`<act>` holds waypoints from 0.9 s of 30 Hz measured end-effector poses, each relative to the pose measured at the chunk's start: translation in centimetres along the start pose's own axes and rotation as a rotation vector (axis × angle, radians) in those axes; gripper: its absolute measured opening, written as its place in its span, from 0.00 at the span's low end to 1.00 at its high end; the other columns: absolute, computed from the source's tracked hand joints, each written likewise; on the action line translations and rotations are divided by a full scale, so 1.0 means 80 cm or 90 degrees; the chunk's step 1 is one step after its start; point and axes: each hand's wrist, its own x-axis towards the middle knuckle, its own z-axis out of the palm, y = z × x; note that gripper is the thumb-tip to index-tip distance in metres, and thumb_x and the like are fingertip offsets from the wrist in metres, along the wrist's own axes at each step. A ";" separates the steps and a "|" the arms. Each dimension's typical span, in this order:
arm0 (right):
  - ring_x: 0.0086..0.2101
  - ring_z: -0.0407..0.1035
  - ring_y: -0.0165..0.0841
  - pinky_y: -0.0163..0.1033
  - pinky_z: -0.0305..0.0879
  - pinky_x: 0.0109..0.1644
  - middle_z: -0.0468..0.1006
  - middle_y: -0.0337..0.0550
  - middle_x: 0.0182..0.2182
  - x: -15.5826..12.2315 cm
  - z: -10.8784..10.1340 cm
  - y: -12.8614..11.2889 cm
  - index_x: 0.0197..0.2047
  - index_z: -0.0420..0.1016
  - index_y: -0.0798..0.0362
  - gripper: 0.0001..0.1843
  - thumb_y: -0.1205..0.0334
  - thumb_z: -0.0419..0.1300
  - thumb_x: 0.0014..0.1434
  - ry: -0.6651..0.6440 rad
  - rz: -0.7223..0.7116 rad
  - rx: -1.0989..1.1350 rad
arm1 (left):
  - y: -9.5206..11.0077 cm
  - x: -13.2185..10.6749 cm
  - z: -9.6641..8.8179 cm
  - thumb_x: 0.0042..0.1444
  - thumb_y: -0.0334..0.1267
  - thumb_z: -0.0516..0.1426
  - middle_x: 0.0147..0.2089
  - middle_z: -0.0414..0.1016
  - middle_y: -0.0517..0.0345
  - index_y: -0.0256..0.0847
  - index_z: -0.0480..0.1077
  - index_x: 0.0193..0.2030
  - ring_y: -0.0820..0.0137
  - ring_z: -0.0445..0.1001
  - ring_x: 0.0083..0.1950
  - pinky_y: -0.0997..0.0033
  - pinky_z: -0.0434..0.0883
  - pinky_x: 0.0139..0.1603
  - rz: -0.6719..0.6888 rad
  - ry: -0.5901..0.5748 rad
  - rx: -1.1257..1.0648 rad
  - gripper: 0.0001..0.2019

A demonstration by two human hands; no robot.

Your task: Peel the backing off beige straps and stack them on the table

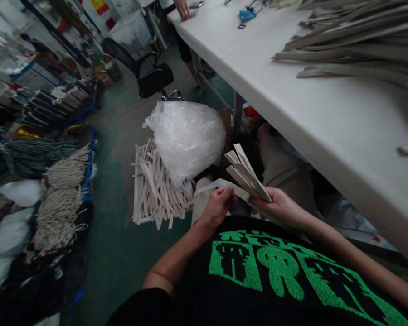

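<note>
One black shirt (240,296), two hands (216,207) (281,206), one strip bundle (246,172).

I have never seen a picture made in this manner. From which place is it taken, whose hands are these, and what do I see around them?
There is no robot here, only a person with bare hands. The camera sits on the person's head and looks forward and down, so their own black shirt shows at the bottom. The right hand holds a fanned bunch of flat pale strips; the left hand pinches a thin whitish strip. On the white table lie a pile of long strips and a small blue item. Lower down, a bulky plastic bag partly hides a container of strips. Another person's hand is at the table's far end.
</note>
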 end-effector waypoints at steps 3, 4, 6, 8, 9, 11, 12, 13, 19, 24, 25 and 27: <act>0.20 0.64 0.32 0.36 0.61 0.23 0.72 0.39 0.21 -0.003 -0.005 0.000 0.31 0.69 0.52 0.28 0.32 0.63 0.50 0.020 -0.007 -0.053 | 0.015 0.000 0.000 0.33 0.46 0.75 0.24 0.72 0.64 0.37 0.71 0.27 0.79 0.70 0.26 0.76 0.70 0.32 0.064 0.033 -0.030 0.22; 0.20 0.63 0.32 0.36 0.60 0.23 0.71 0.39 0.20 -0.007 -0.008 0.004 0.30 0.69 0.52 0.28 0.32 0.62 0.51 0.028 -0.010 -0.074 | 0.020 0.000 -0.002 0.32 0.44 0.75 0.25 0.72 0.65 0.37 0.70 0.27 0.79 0.70 0.26 0.77 0.69 0.31 0.081 0.041 -0.031 0.22; 0.20 0.62 0.32 0.36 0.58 0.22 0.69 0.39 0.20 -0.018 -0.015 0.011 0.29 0.69 0.52 0.28 0.32 0.60 0.53 0.040 -0.021 -0.110 | 0.028 -0.001 -0.007 0.31 0.41 0.76 0.27 0.72 0.65 0.37 0.72 0.29 0.80 0.69 0.26 0.78 0.68 0.30 0.097 0.040 -0.021 0.22; 0.21 0.60 0.32 0.35 0.57 0.23 0.68 0.38 0.20 -0.031 -0.021 0.016 0.28 0.69 0.52 0.28 0.33 0.61 0.53 0.046 -0.039 -0.144 | 0.028 -0.004 -0.009 0.31 0.40 0.75 0.29 0.73 0.64 0.37 0.73 0.32 0.80 0.69 0.27 0.78 0.68 0.30 0.091 0.027 -0.016 0.22; 0.22 0.59 0.31 0.35 0.57 0.23 0.67 0.38 0.20 -0.037 -0.022 0.016 0.28 0.69 0.52 0.27 0.33 0.61 0.53 0.049 -0.046 -0.161 | 0.026 -0.006 -0.008 0.32 0.40 0.75 0.29 0.73 0.64 0.37 0.74 0.32 0.80 0.69 0.27 0.78 0.68 0.30 0.086 0.021 -0.019 0.21; 0.22 0.57 0.31 0.35 0.55 0.22 0.64 0.38 0.20 -0.047 -0.021 0.014 0.27 0.69 0.52 0.27 0.34 0.61 0.54 0.068 -0.057 -0.195 | 0.018 -0.010 -0.001 0.32 0.40 0.75 0.31 0.73 0.63 0.38 0.74 0.34 0.79 0.69 0.28 0.77 0.68 0.31 0.073 -0.001 -0.021 0.22; 0.21 0.56 0.30 0.35 0.54 0.22 0.64 0.37 0.20 -0.049 -0.019 0.011 0.27 0.68 0.51 0.26 0.35 0.61 0.54 0.083 -0.059 -0.210 | 0.012 -0.012 0.005 0.33 0.40 0.75 0.32 0.74 0.63 0.38 0.74 0.34 0.79 0.69 0.29 0.77 0.67 0.31 0.062 -0.016 -0.019 0.22; 0.21 0.55 0.30 0.35 0.53 0.21 0.63 0.38 0.19 -0.050 -0.017 0.008 0.27 0.68 0.51 0.26 0.35 0.60 0.55 0.101 -0.061 -0.220 | 0.005 -0.013 0.012 0.33 0.40 0.75 0.33 0.75 0.62 0.38 0.74 0.34 0.79 0.69 0.29 0.77 0.67 0.31 0.046 -0.035 -0.012 0.22; 0.24 0.61 0.33 0.36 0.58 0.25 0.70 0.41 0.23 -0.031 -0.014 0.002 0.33 0.72 0.53 0.27 0.34 0.59 0.54 0.181 -0.081 -0.165 | -0.007 -0.012 0.053 0.37 0.42 0.74 0.35 0.77 0.56 0.37 0.77 0.34 0.76 0.69 0.31 0.75 0.67 0.32 -0.013 -0.154 0.048 0.19; 0.23 0.58 0.32 0.35 0.56 0.25 0.66 0.37 0.21 -0.047 -0.023 0.026 0.29 0.71 0.52 0.26 0.35 0.63 0.53 0.135 -0.121 -0.098 | -0.005 0.002 0.061 0.34 0.42 0.74 0.28 0.71 0.59 0.39 0.78 0.32 0.78 0.65 0.26 0.76 0.66 0.27 0.034 -0.097 0.081 0.18; 0.22 0.58 0.32 0.35 0.56 0.24 0.65 0.37 0.20 -0.043 -0.022 0.030 0.29 0.72 0.52 0.27 0.34 0.62 0.53 0.125 -0.132 -0.085 | -0.009 0.012 0.061 0.32 0.43 0.75 0.26 0.70 0.60 0.40 0.78 0.32 0.78 0.65 0.24 0.75 0.66 0.25 0.033 -0.091 0.094 0.19; 0.23 0.63 0.37 0.37 0.60 0.25 0.68 0.40 0.21 -0.025 -0.022 0.026 0.30 0.76 0.50 0.29 0.30 0.60 0.51 0.145 -0.195 -0.077 | -0.018 0.035 0.065 0.26 0.48 0.76 0.22 0.66 0.59 0.43 0.77 0.32 0.71 0.68 0.22 0.70 0.66 0.20 0.001 -0.118 0.128 0.24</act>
